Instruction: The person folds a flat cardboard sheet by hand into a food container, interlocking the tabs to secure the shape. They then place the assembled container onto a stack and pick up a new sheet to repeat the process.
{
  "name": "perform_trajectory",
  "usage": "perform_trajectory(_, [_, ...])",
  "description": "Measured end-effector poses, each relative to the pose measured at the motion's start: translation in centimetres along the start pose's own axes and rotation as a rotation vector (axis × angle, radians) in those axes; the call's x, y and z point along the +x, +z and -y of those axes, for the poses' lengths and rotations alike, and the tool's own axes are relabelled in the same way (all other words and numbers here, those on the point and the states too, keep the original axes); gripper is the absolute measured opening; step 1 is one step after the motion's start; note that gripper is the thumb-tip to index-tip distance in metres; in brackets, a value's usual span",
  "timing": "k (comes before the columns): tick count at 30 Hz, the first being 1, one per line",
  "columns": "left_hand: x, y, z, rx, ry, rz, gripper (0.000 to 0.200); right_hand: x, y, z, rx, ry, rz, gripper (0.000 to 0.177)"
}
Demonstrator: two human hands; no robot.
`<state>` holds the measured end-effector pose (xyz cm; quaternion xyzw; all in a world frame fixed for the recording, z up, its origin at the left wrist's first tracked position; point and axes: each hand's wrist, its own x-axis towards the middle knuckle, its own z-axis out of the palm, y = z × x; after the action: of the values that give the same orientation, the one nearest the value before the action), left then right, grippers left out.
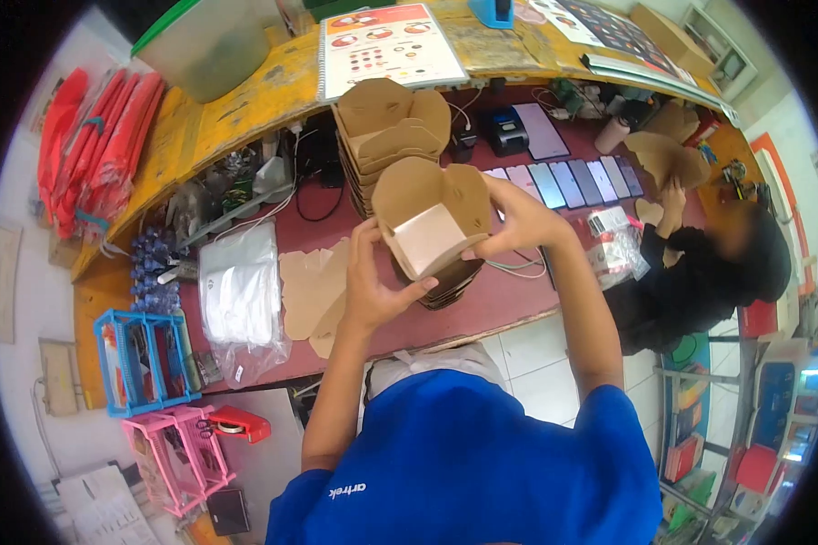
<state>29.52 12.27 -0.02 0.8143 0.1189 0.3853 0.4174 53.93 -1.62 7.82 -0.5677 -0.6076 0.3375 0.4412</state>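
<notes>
Between my two hands is an open brown paper food box [423, 234], its flaps standing up and its pale inside facing me. My left hand [373, 283] grips its left side, thumb at the near lower edge. My right hand [521, 218] closes on the right side, thumb on the near right rim. Under the held box, the edges of a stack of similar boxes [453, 289] show, partly hidden. Behind it rises a tall nested stack of brown boxes [386, 136]. Flat box blanks [311, 289] lie left of my left hand.
Plastic bags [238, 295] lie on the red tabletop at left, near blue [145, 359] and pink baskets [177, 454]. A row of phones [568, 184] lies at right. A person in black [700, 272] handles another brown box [668, 162]. A yellow shelf [273, 77] spans the back.
</notes>
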Motion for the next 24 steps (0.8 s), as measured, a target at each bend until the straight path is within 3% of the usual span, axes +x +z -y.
perform_trajectory(5, [-0.6,-0.2,-1.9,0.045,-0.066,-0.002,0.085,0.2,0.4,-0.9,0.075,-0.007,0.057,0.109])
perform_trajectory(13, [-0.7,-0.5,-2.7,0.198,-0.086,0.088,0.078,-0.3,-0.7,-1.2,-0.127,0.068,0.14,0.106])
perform_trajectory(16, [-0.8,-0.3,-3.4,0.14,-0.125,0.08,0.085,-0.3,-1.2,-1.0,-0.133,0.12,0.21,0.114])
perform_trajectory(19, [-0.7,-0.1,-4.0,0.27,-0.004,0.028,0.092,-0.5,-1.2,-1.5,-0.02,0.023,0.17,0.118])
perform_trajectory(21, [-1.1,0.4,-4.4,-0.024,-0.171,-0.019,0.1,-0.5,-2.0,-1.3,0.028,-0.006,0.234,0.118])
perform_trajectory(24, [-0.7,-0.2,-4.7,0.138,-0.08,0.045,0.111,0.2,-2.3,-0.8,0.062,0.039,0.28,0.118])
